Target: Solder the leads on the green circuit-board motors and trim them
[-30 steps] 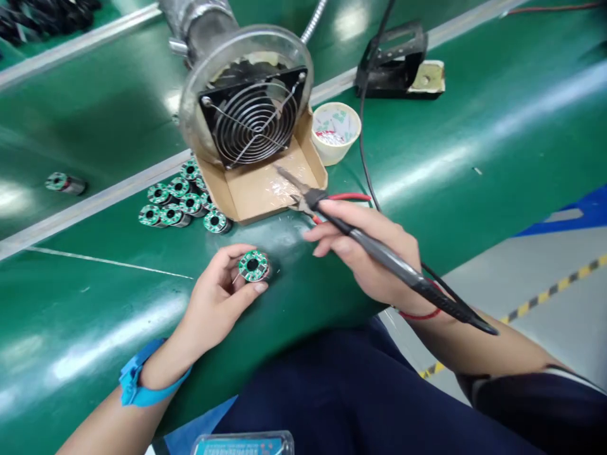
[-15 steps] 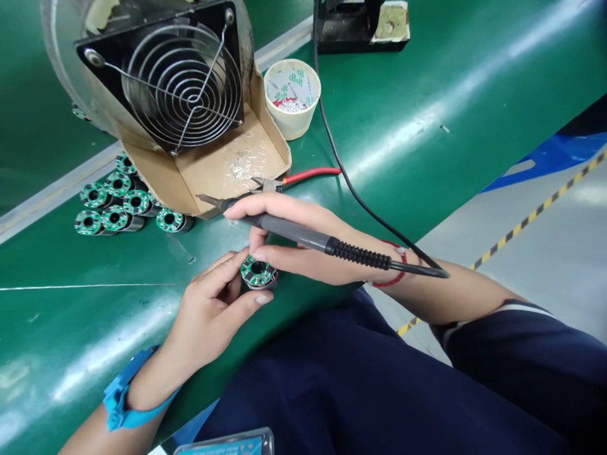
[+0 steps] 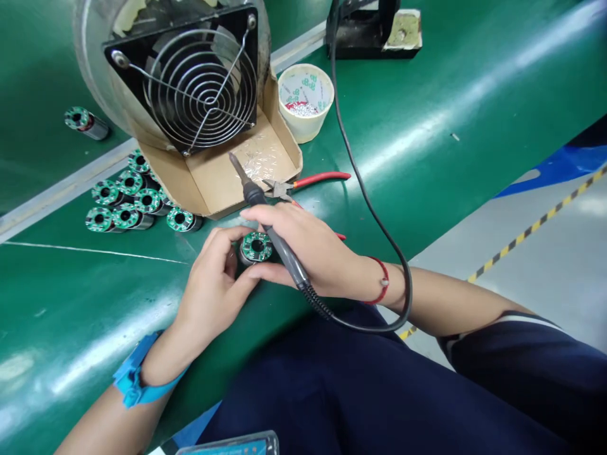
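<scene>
My left hand point(image 3: 207, 294) is closed around a small motor point(image 3: 248, 245), a metal cylinder topped by a round green circuit board with a dark centre hole. The board faces up. In my right hand point(image 3: 320, 249) rests a soldering iron point(image 3: 286, 254), lying across the hand between thumb and fingers. Its tip points up and away, over the cardboard tray point(image 3: 205, 183). The right thumb and fingers also reach the right side of the motor, partly hidden behind the iron. Red-handled cutters point(image 3: 322, 179) lie just beyond my right hand.
Several similar motors point(image 3: 127, 216) stand left of the tray, and another motor point(image 3: 85, 122) lies beyond the rail. A fan with a wire guard point(image 3: 208, 101) rises behind the tray. A tub point(image 3: 307, 129) and an iron stand point(image 3: 355, 47) are farther back. The iron's cable point(image 3: 353, 158) loops rightward.
The soldering iron has swung from pointing left to pointing away from me. My right hand has settled lower against the motor, with its thumb near the left thumb. The view has shifted slightly.
</scene>
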A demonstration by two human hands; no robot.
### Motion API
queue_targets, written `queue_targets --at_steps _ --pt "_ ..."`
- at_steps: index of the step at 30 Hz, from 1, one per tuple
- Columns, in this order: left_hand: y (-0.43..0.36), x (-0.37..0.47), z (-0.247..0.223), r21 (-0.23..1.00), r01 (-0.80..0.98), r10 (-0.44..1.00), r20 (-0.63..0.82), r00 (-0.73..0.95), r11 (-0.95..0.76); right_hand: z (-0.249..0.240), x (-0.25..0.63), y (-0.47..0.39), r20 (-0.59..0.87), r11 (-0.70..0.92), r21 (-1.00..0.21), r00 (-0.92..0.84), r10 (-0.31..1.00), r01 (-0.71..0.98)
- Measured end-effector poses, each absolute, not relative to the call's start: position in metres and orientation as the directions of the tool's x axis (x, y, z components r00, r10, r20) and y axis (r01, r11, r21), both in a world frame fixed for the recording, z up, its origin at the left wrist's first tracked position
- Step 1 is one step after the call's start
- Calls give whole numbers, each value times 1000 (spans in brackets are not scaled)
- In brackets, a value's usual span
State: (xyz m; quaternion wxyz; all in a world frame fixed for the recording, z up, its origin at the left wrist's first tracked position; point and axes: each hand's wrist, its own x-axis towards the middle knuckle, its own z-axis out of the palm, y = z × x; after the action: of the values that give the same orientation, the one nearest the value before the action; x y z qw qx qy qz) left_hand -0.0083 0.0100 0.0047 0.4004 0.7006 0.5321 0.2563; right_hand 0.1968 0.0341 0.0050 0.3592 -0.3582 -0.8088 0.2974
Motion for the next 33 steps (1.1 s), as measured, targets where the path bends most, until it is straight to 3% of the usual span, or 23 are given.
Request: queue_targets --at_steps 3,6,10,14,17,21,27,33 --pt "14 -14 -7 869 495 963 -152 224 22 -9 190 35 348 645 -563 -560 752 517" --pt "16 -22 -18 944 310 987 -145 76 115 -20 188 39 338 701 -498 -630 699 511" --pt "17 -23 -15 989 84 992 -122 -15 123 -18 192 39 472 735 -552 -579 665 394" --pt "15 -15 -3 988 138 998 -65 2 64 -2 206 28 600 702 -634 -365 712 326" --pt "14 -10 -1 981 194 1000 -11 0 11 4 217 12 542 581 -753 -209 814 308" --pt "14 -10 -6 971 238 1000 18 9 -20 0 227 -8 422 443 -854 -135 896 273" --pt "14 -11 -8 973 233 1000 -6 25 0 -5 226 -13 412 433 -862 -134 902 264" --pt "15 -11 -15 970 227 992 60 107 -83 3 226 -9 450 494 -814 -205 869 308"
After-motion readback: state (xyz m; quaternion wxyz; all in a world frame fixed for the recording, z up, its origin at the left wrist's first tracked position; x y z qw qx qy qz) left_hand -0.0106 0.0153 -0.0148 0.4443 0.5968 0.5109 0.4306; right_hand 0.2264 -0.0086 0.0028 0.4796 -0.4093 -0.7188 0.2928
